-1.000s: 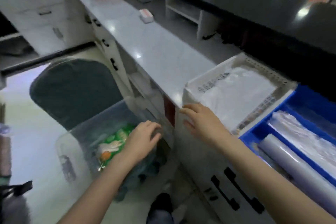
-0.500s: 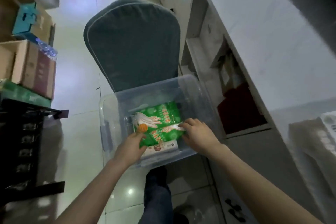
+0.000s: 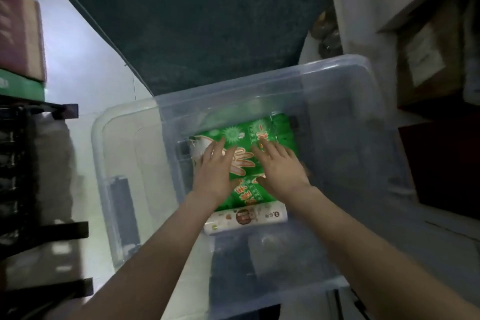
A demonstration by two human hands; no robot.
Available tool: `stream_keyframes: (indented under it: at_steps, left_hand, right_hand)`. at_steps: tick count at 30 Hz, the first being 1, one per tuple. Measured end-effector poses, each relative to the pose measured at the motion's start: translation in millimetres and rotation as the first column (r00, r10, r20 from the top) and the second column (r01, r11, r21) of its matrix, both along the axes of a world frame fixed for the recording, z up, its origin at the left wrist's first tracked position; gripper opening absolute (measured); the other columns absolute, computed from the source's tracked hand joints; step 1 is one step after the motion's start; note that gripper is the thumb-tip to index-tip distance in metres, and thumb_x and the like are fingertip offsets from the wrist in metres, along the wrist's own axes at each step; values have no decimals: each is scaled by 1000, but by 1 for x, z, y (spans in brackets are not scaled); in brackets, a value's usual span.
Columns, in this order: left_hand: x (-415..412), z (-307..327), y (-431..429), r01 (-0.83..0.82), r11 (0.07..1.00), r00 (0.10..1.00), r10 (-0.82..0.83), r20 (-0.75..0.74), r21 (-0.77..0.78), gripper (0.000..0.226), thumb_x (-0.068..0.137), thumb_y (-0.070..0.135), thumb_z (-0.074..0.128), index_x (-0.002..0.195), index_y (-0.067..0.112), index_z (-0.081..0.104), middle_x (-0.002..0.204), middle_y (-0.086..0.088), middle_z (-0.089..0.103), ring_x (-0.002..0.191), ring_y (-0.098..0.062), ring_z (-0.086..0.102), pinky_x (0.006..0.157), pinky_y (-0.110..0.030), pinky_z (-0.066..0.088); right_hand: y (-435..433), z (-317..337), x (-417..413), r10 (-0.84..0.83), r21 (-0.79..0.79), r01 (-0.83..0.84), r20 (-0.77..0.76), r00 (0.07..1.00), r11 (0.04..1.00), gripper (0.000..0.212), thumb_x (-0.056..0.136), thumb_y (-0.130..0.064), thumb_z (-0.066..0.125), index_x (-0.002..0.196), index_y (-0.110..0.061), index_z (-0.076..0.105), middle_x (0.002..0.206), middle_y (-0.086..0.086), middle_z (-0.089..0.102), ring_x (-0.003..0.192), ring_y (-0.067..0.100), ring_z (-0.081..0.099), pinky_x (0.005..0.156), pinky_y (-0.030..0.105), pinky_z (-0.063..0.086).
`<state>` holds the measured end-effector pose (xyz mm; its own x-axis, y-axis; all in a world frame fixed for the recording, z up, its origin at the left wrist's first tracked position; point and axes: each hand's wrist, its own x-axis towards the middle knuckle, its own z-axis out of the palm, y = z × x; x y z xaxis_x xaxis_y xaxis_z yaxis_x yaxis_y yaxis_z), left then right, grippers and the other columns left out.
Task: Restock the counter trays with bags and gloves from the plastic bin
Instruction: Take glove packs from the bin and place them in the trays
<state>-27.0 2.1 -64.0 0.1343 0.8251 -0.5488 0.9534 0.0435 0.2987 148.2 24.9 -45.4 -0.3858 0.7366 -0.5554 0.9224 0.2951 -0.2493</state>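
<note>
A clear plastic bin (image 3: 124, 153) stands on the floor below me. Inside it lies a green pack of gloves (image 3: 272, 132) with a hand picture printed on it. A white roll of bags (image 3: 246, 218) lies just in front of the pack. My left hand (image 3: 214, 171) rests flat on the pack's left half, fingers spread. My right hand (image 3: 280, 167) rests flat on its right half, fingers spread. Neither hand has its fingers curled around the pack. The counter trays are out of view.
A dark green padded chair (image 3: 194, 15) stands right behind the bin. Cardboard boxes (image 3: 20, 36) and a black rack (image 3: 39, 189) line the left side. White counter shelving (image 3: 428, 34) with boxes stands on the right.
My head has dropped closer over the bin, so the counter has left the view. Both hands went from the pack's near edges to lying flat on top of it.
</note>
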Motion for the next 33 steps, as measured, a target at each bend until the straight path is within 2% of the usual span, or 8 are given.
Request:
stream_keyframes:
  at_steps: [3, 6, 10, 13, 17, 20, 24, 33]
  left_hand:
    - [5, -17, 0, 21, 999, 999, -20, -26, 28, 84, 81, 45, 67, 148, 28, 19, 160, -3, 3, 147, -25, 0, 117, -50, 2]
    - [10, -18, -10, 42, 996, 998, -38, -52, 76, 81, 79, 49, 66, 146, 28, 24, 158, -7, 12, 145, -28, 7, 116, -50, -2]
    - [11, -5, -30, 112, 985, 994, -109, -26, 131, 57, 83, 49, 57, 134, 26, 45, 138, -10, 41, 132, -31, 33, 116, -52, 12]
    - [8, -1, -31, 112, 966, 990, -128, 57, 232, 38, 81, 31, 65, 117, 20, 60, 111, -7, 54, 113, -29, 49, 114, -51, 22]
    - [3, -6, -11, -22, 978, 997, 6, 77, 207, 71, 74, 21, 74, 138, 21, 42, 135, -10, 44, 129, -32, 37, 111, -47, 28]
    - [0, -14, 7, -60, 998, 998, 59, 20, 30, 95, 73, 36, 76, 148, 22, 19, 145, -7, 36, 135, -28, 30, 114, -47, 18]
    - [6, -16, 13, 46, 996, 995, -53, -87, -73, 87, 71, 48, 73, 143, 20, 31, 132, -7, 46, 122, -28, 41, 99, -42, 34]
    - [20, -6, 3, -73, 973, 993, 51, -105, -219, 72, 68, 45, 77, 127, 21, 44, 129, -8, 36, 120, -27, 38, 93, -45, 41]
  right_hand:
    - [4, -22, -5, 27, -28, -27, -1, 1000, 999, 82, 87, -30, 61, 152, -28, 10, 162, 1, 2, 148, 23, 3, 119, 45, 7]
    - [-2, -27, -5, 26, -2, -26, -16, 1000, 1000, 72, 89, -37, 59, 150, -28, 21, 161, 3, 10, 147, 24, 9, 119, 46, 5]
    - [-20, -15, 1, 31, 71, -28, -36, 999, 997, 42, 90, -34, 56, 130, -21, 53, 143, 9, 42, 137, 29, 32, 118, 48, 10]
    - [-27, -9, 8, 79, 96, -78, -6, 997, 992, 24, 87, -25, 60, 108, -15, 66, 129, 15, 53, 127, 33, 44, 117, 51, 15]
    - [-12, -9, 8, 95, 205, -85, -42, 995, 975, 13, 80, -21, 70, 85, -9, 70, 136, 22, 50, 130, 36, 44, 114, 54, 24]
    - [11, -16, 6, 91, 129, -78, -98, 991, 989, 45, 79, -29, 72, 117, -8, 58, 155, 13, 29, 144, 28, 23, 118, 47, 10]
    - [30, -24, 4, 111, -108, -114, -39, 993, 988, 90, 79, -36, 71, 149, -19, 17, 158, 2, 20, 146, 20, 16, 119, 45, 4]
    - [13, -21, 10, 201, 38, -202, 39, 979, 979, 67, 74, -41, 71, 133, -21, 46, 146, 4, 37, 131, 26, 33, 108, 42, 23]
